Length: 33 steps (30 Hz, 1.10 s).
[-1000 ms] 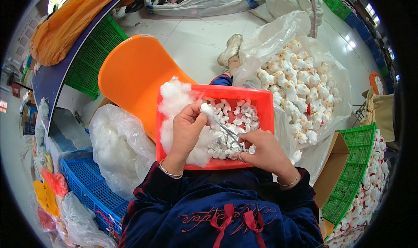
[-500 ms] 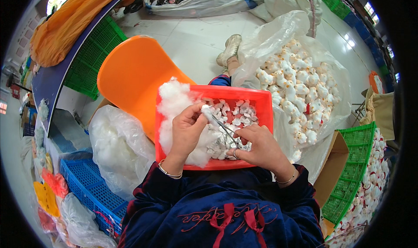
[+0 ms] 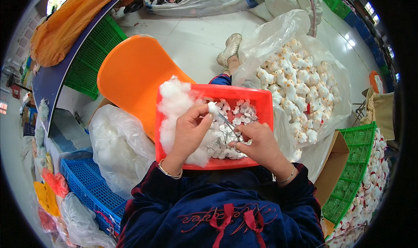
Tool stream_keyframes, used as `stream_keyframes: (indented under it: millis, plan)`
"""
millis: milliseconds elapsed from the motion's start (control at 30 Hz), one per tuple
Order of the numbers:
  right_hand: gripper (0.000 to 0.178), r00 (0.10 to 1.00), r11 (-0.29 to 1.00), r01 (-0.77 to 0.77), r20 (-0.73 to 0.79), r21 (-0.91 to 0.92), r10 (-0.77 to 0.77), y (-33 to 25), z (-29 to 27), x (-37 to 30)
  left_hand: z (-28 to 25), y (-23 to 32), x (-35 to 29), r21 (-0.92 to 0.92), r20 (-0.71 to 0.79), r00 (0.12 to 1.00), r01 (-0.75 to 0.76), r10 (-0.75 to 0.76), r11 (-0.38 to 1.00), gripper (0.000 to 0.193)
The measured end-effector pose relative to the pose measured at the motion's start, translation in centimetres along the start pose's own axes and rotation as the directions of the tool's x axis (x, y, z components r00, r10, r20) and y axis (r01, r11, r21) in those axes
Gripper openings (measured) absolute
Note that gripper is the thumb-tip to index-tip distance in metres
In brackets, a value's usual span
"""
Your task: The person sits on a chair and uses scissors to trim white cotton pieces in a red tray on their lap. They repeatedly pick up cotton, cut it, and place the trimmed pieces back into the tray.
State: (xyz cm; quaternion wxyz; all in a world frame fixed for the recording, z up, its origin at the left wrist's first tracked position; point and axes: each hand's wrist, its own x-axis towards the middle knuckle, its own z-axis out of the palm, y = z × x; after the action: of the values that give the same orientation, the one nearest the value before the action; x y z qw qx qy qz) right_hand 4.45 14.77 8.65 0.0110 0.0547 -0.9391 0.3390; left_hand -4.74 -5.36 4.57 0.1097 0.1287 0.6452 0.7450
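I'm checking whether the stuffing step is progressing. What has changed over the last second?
Hardly anything. The left hand still pinches a small white piece over the red tray, and the right hand still works thin metal tweezers into it, shifted only slightly. The stuffing stays put.

We are in a small toy-stuffing workshop: a clear plastic sack (image 3: pixel 305 73) of white plush toys at upper right, green crates (image 3: pixel 355 169) at the right edge, blue crates (image 3: pixel 89 189) and a bag of stuffing (image 3: pixel 117 147) at lower left, on a tiled floor (image 3: pixel 196 39)

Left hand (image 3: pixel 190 130) pinching small white piece (image 3: pixel 213 107), right hand (image 3: pixel 254 144) gripping metal tool (image 3: pixel 229 124), over red tray (image 3: pixel 261 100) of stuffing (image 3: pixel 174 100)
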Motion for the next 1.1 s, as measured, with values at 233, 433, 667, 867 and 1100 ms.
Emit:
stream_keyframes:
  millis: [233,433,667,867,1100]
  plan:
    - [0.038,0.998,0.968,0.055,-0.009,-0.246,-0.060,0.7,-1.4,-1.1,-1.4,1.0,0.9,-0.029,0.111,0.955,0.280,-0.276,0.959,0.017]
    - [0.041,0.996,0.943,0.084,0.023,-0.322,-0.081,0.5,-2.2,-1.1,-1.4,1.0,0.8,0.023,0.167,0.943,0.288,-0.287,0.957,0.013]
    - [0.048,0.995,0.959,0.013,0.097,-0.283,0.015,-0.4,-6.0,-0.8,-1.9,0.3,0.7,0.006,0.114,0.951,0.288,-0.286,0.958,0.011]
    - [0.053,0.994,0.956,0.095,0.084,-0.278,-0.074,-0.3,-5.1,0.0,-1.5,0.7,0.5,0.026,0.152,0.966,0.209,-0.211,0.977,0.010]
    - [0.041,0.987,0.941,0.096,0.153,-0.325,-0.048,0.2,-5.0,-0.2,-1.7,0.9,0.4,-0.023,0.163,0.969,0.190,-0.184,0.982,0.012]
